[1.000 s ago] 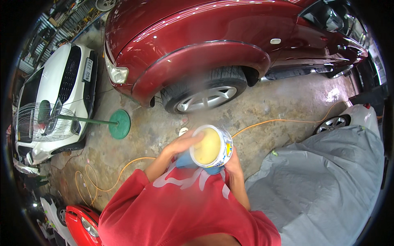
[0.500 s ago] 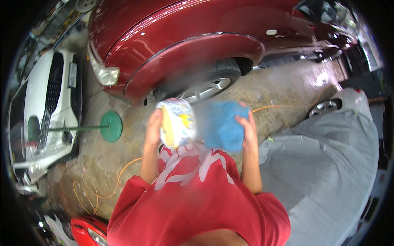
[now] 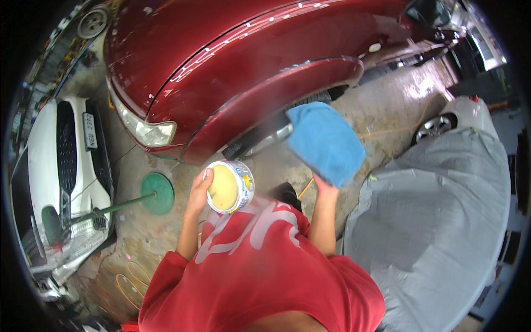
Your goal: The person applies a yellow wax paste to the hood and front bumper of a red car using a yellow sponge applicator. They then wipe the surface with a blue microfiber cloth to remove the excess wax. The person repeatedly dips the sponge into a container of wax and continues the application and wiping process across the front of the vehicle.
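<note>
Head view looks down over a red shirt (image 3: 260,271) onto a wet concrete floor (image 3: 387,110) beside a dark red car (image 3: 249,61). Left hand (image 3: 200,188) is closed around the side of a round tin (image 3: 229,186), fingers wrapped over its rim; the tin is open and tilted so its mouth faces the camera. Inside it lies a smooth, pale yellow paste that fills the tin nearly to the rim. The tin hangs in the air in front of the chest, below the car's front wheel arch.

Right hand (image 3: 325,183) grips the lower edge of a blue cloth (image 3: 325,143), which stands up and spreads out above the fingers, well apart from the tin and in front of the car's front wheel (image 3: 265,138).

A grey cover (image 3: 437,221) drapes a vehicle at the right. At the left stand a white car (image 3: 66,160) and a fan with a green round base (image 3: 157,193). An orange cable (image 3: 304,188) runs across the floor.
</note>
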{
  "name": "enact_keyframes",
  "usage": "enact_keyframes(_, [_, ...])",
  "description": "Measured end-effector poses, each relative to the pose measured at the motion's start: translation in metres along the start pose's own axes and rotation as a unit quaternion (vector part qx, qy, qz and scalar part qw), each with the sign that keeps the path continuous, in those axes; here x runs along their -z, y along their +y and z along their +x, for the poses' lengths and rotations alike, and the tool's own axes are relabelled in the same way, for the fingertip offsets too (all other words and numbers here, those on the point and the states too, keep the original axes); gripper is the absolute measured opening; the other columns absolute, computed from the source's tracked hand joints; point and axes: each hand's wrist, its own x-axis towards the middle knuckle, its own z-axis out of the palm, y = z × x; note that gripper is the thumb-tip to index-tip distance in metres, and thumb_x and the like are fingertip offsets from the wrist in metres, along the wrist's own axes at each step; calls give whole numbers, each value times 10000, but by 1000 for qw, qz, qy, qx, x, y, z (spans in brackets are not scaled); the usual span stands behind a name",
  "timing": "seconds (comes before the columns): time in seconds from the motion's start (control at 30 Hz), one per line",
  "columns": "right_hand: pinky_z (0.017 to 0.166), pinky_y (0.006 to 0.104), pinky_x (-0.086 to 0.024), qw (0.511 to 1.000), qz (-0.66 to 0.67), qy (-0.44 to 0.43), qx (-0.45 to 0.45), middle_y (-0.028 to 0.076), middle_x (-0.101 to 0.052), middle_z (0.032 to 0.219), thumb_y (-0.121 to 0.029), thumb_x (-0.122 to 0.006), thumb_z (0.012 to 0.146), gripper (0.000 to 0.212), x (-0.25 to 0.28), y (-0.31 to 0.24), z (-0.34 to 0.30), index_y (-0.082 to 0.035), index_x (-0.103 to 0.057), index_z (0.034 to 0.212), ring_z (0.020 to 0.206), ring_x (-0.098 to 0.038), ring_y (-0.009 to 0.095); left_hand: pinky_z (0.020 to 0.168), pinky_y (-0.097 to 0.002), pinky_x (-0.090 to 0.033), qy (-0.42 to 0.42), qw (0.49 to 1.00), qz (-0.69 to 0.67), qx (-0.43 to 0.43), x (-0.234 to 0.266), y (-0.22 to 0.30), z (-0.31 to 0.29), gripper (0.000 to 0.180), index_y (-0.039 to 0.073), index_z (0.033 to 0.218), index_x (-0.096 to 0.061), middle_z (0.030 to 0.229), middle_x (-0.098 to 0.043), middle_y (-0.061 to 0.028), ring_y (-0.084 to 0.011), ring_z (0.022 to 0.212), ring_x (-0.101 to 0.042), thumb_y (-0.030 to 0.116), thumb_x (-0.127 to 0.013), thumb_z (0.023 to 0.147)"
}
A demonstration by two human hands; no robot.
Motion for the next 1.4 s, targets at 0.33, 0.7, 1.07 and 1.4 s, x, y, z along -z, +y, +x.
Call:
enact_keyframes(0.33, [1164, 459, -320, 949, -274, -111, 110, 155, -371, 1535, -560, -531, 936, 790, -49, 39, 73, -61, -330, 1515, 1392, -394, 354, 988, -298, -436, -4, 996, 87, 27, 45, 0, 1, 418, 1, 1302, -596, 1181, -662, -97, -163, 1096, -594, 285, -413, 1057])
enact_keyframes(0.7, [1074, 772, -51, 349, -834, -80, 419, 431, -153, 1514, -593, -700, 778, 806, -43, 123, 178, 15, -569, 1290, 1463, -11, 552, 960, -321, -444, 179, 963, 140, 144, 34, 8, -27, 415, -31, 1266, -588, 1121, -666, -107, -170, 1047, -583, 294, -433, 1059])
enact_keyframes(1.07, [1154, 598, -200, 409, -766, 101, 486, 353, -283, 1500, -388, -531, 916, 670, -49, 141, 188, 89, -427, 1376, 1420, -245, 480, 959, -324, -434, 103, 948, 168, 251, 63, -59, -61, 478, -37, 1246, -599, 1178, -648, -104, -179, 1059, -570, 369, -436, 1053])
enact_keyframes(1.4, [1092, 749, -137, 349, -809, 51, 470, 280, -267, 1557, -551, -681, 778, 668, -62, 184, 162, -26, -626, 1186, 1451, -163, 520, 965, -331, -434, -82, 909, 338, 228, 165, -38, -17, 448, -12, 1293, -580, 1135, -676, -145, -211, 1050, -610, 338, -441, 1051])
